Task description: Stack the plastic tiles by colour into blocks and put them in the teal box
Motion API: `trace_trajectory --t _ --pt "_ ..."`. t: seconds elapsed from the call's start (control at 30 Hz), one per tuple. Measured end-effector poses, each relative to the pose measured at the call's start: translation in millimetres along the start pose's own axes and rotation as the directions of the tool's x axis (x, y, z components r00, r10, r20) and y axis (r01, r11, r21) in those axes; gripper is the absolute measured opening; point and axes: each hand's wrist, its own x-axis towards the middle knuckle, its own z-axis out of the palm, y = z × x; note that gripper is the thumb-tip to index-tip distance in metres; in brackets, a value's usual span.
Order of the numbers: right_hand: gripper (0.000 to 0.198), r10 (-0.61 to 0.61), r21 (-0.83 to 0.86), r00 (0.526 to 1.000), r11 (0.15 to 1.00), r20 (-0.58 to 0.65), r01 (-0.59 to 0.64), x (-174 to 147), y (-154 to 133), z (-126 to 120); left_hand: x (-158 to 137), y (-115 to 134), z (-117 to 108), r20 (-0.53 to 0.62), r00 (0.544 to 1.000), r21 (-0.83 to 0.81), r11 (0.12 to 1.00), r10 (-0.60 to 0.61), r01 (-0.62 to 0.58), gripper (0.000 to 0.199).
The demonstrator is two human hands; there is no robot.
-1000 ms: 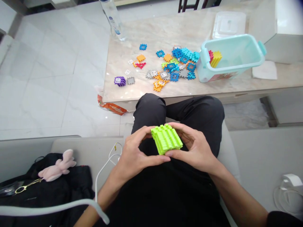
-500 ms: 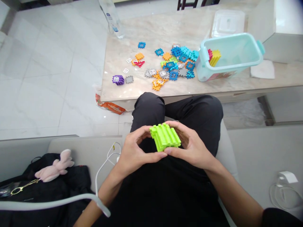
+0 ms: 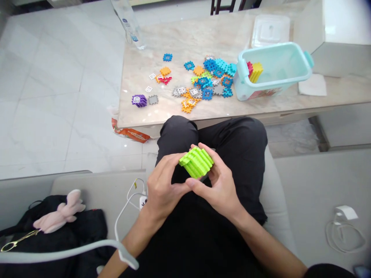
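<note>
Above my lap, both hands grip a stack of lime-green interlocking tiles (image 3: 197,162), notched along their edges. My left hand (image 3: 164,183) is closed on its left side, and my right hand (image 3: 218,183) is closed on its right side. The thumbs meet at the near lower edge; some fingertips behind the stack are hidden. On the table ahead lies a loose pile of tiles in blue, orange, grey and green, with a blue tile (image 3: 207,94) at its near side. A purple tile stack (image 3: 139,100) sits to the left, beside a grey tile (image 3: 153,99).
A pale teal bin (image 3: 268,87) with red and yellow tiles inside stands on the marble-look table (image 3: 162,31). Behind it is a clear lid (image 3: 271,31). A plastic bottle (image 3: 130,29) stands at the far left. A pink plush toy (image 3: 60,214) rests on a black bag beside me.
My hands have turned the green stack, so it leans differently and sits slightly higher and further left. My right hand has wrapped closer around it. The whole view has shifted a little.
</note>
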Motion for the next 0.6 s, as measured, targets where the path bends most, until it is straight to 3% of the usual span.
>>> trace_trajectory --t 0.27,0.6 --pt "0.075 -0.115 -0.148 0.975 0.985 -0.192 0.087 12 -5 20 1 13 4 -0.021 0.999 0.04 0.999 0.034 -0.033 0.05" --pt "0.071 -0.135 -0.16 0.98 0.981 -0.149 0.111 11 -8 18 1 18 0 -0.018 0.999 0.02 0.999 0.048 -0.048 0.054"
